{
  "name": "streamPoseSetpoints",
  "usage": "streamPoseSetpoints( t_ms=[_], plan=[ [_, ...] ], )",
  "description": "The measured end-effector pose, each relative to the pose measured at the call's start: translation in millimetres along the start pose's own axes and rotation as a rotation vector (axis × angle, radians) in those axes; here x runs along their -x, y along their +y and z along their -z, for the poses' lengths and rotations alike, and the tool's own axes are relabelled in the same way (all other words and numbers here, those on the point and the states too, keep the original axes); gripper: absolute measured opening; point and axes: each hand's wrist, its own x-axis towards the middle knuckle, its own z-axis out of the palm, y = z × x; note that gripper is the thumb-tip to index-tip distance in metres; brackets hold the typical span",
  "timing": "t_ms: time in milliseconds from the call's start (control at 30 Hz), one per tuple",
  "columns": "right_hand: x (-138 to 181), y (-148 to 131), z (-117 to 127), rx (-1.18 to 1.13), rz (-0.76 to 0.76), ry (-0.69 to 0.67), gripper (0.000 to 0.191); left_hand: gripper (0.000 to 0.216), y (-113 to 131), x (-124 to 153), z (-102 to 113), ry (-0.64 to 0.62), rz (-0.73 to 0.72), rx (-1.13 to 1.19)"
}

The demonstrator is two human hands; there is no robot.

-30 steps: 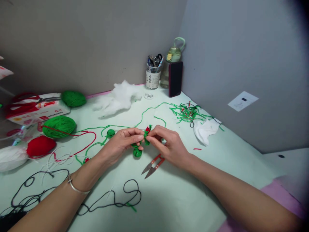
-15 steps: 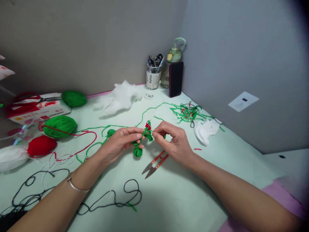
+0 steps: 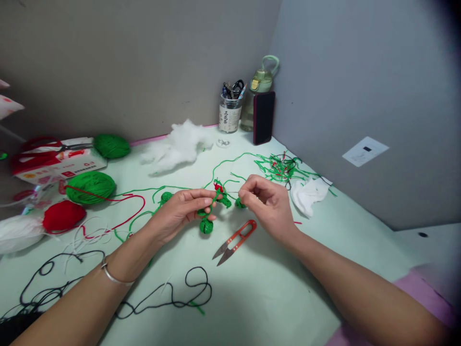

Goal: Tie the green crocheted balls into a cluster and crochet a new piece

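My left hand (image 3: 185,209) pinches a small green crocheted piece (image 3: 223,199) with a red tip, a round green ball (image 3: 206,226) hanging below the fingers. Thumb and forefinger are closed on its stem. To the right of it, my right hand (image 3: 266,204) is closed in a pinch. A thin straight needle (image 3: 232,192) runs from its fingertips to the crocheted piece; its far end is hard to make out. Another green ball (image 3: 240,203) shows by the right fingers. Orange-handled thread snips (image 3: 236,241) lie on the table below the hands, blades apart.
Green yarn balls (image 3: 90,187) and a red one (image 3: 64,216) lie at left by a box (image 3: 72,166). White stuffing (image 3: 180,146), a pen jar (image 3: 229,115), a bottle (image 3: 261,81) and a phone (image 3: 264,117) stand behind. Yarn scraps (image 3: 279,166) are at right; black cord (image 3: 173,302) lies in front.
My right hand has drawn away to the right from the crocheted piece, widening the gap and uncovering the snips' handle. My left hand stays nearly where it was.
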Motion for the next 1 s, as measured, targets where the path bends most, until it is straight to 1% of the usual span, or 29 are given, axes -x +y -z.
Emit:
streamPoseSetpoints(
  t_ms=[133, 233, 467, 667, 1000],
  plan=[
    [1.1, -1.0, -1.9, 0.031, 0.021, -0.077, 0.019, 0.023, -0.8, -0.4, 1.5, -0.004, 0.014, 0.014],
    [1.4, -1.9, -3.9, 0.073, 0.044, -0.101, 0.019, 0.025, -1.0, -0.9, 2.4, -0.020, 0.019, 0.011],
    [1.1, -0.7, -4.8, 0.122, 0.085, -0.108, 0.020, 0.023, -2.8, -1.2, 2.8, -0.026, 0.023, 0.010],
    [1.2, 0.1, -4.6, 0.130, 0.074, -0.121, 0.019, 0.022, -2.8, -1.0, 3.6, -0.039, 0.023, 0.002],
    [2.1, -0.7, -4.7, 0.122, 0.081, -0.121, 0.019, 0.024, -3.4, -0.9, 3.5, -0.020, 0.034, 0.019]
  ],
)
